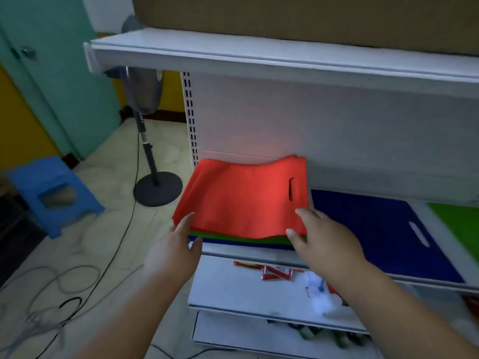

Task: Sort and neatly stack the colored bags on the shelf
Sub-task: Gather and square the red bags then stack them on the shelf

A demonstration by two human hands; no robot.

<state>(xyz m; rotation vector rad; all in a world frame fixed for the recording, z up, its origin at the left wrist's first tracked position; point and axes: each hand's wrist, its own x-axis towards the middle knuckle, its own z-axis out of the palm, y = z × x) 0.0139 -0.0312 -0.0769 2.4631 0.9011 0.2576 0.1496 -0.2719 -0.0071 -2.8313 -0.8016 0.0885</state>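
A red bag [241, 198] lies on top of a stack at the left end of the white shelf [259, 255]. Under it show thin edges of a green bag [272, 239] and a blue bag [246, 245]. To the right lies a flat dark blue bag [375, 229], and a green bag [461, 224] sits at the far right edge. My left hand [176, 247] has straight fingers at the stack's front left corner. My right hand [318, 237] has its fingers spread at the red bag's front right corner, with the thumb at the bag's front edge.
A lower shelf [233, 288] holds red wrappers [272, 272] and a white item. A standing fan [153, 141] with a round base is left of the shelf. A blue stool [54, 193] and loose cables [64, 288] lie on the floor. A cardboard box [311, 19] sits on top.
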